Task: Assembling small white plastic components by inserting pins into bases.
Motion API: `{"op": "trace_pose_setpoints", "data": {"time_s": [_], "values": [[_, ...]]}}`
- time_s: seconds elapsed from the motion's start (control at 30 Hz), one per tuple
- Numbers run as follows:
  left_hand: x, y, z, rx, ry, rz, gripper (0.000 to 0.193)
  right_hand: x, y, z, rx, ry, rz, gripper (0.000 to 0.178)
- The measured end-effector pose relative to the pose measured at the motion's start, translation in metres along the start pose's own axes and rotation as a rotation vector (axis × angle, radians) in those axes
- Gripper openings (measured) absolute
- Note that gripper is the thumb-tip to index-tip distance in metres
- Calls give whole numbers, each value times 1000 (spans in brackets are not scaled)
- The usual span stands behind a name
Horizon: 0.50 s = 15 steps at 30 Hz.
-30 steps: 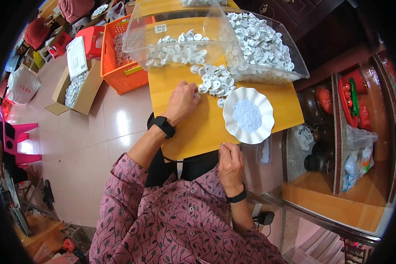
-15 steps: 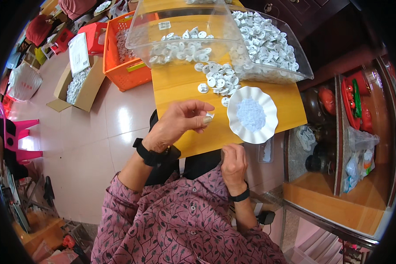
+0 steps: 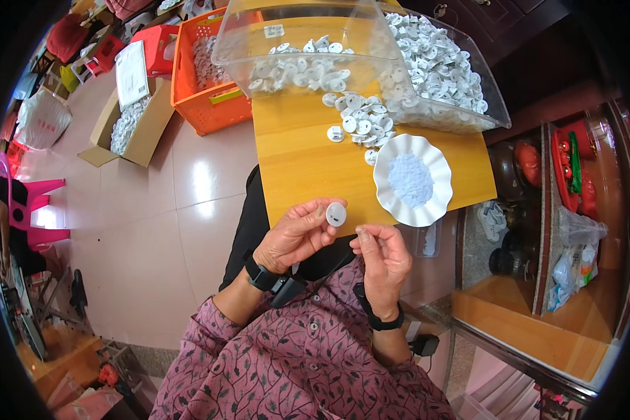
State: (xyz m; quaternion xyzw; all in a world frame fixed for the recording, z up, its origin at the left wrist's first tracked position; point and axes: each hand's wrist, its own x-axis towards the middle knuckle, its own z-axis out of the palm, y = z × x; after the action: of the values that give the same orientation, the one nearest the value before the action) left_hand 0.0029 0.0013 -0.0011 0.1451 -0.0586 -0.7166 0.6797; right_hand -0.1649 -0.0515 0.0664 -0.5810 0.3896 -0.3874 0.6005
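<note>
Over the near edge of the yellow table (image 3: pixel 301 140), my left hand (image 3: pixel 297 234) pinches a round white plastic disc (image 3: pixel 336 214) with a small dark slot, its flat face showing. Close beside it on the right, my right hand (image 3: pixel 383 262) has thumb and forefinger pressed together near the disc. Whatever lies between those fingertips is too small to make out. A white scalloped dish (image 3: pixel 442 175) holds many tiny pale pieces (image 3: pixel 409 180), just beyond my right hand. Farther back lies a loose pile of similar white discs (image 3: pixel 364 119).
Two clear plastic bins, the left (image 3: pixel 294 70) and the right (image 3: pixel 493 105), hold more white discs at the back. Left of the table stand an orange crate (image 3: pixel 210 115) and an open cardboard box (image 3: pixel 154 119). A wooden shelf unit (image 3: pixel 518 301) is at the right.
My left hand has come down and nearer, turning the disc's face into sight. My right hand has risen from the table's near edge to beside the disc, fingertips pinched. The view has shifted slightly.
</note>
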Motion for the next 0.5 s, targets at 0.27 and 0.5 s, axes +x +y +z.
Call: {"op": "trace_pose_setpoints", "data": {"time_s": [0.27,0.5], "values": [[-2,-1,-2,33,-6,-3,35,9,6,13,-41,-8,-192,9],[-3,-2,-2,44,-25,29,31,10,12,19,-94,0,-181,9]]}}
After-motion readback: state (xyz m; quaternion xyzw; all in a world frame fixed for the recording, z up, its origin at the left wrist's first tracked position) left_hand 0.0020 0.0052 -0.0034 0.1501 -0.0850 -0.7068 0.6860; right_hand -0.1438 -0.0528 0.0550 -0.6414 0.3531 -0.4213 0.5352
